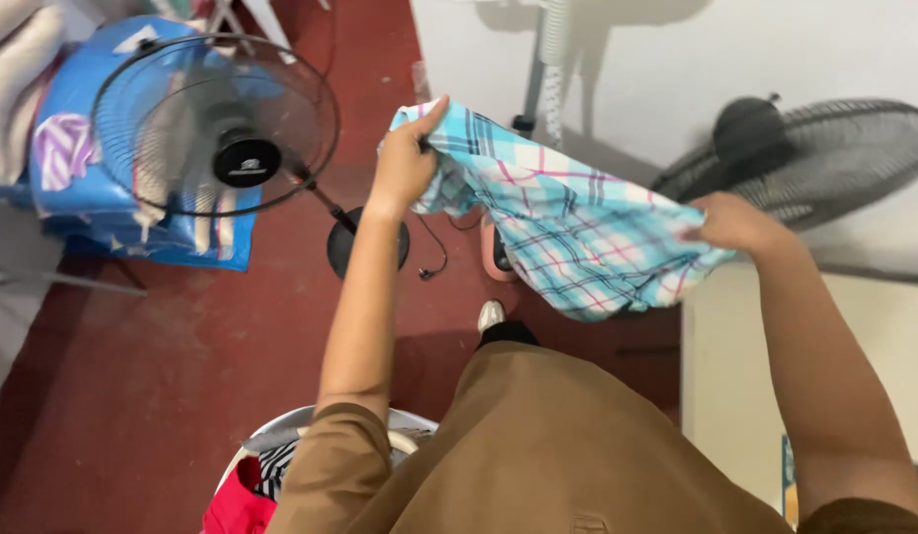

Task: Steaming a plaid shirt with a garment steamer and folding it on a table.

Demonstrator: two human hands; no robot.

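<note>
While it hangs in the air between the two raised hands, the plaid cloth [568,222], light blue with pink and dark lines, sags in the middle over the red floor [162,346], well above a small white shoe tip [491,314] and the brown garment [538,445] the person wears. The left hand [405,163] pinches one bunched corner, its fingers [431,117] closed on the fabric with the thumb pressing from the side; the right hand [736,222] clutches the opposite edge, fingers curled into the folds, though how firmly cannot be told. The grip on each side looks to take in only a little material, so I judge the cloth could slip out of one hand and drop to the floor if it is shaken or pulled taut. The black standing fan [217,124] is on the far left, its base [365,242] and cord close under the left hand, and a loose trailing edge might catch the grille or the stand if swung that way. A second dark fan [825,158] lies to the right, beside the right hand, against the pale wall [677,69]. At the near edge, just by the left elbow, a white basket [281,427] holds crumpled clothes, a red piece and a dark striped one showing. On the far left, a blue patterned bag [73,168] sits behind the fan; its contents are hidden.
</note>
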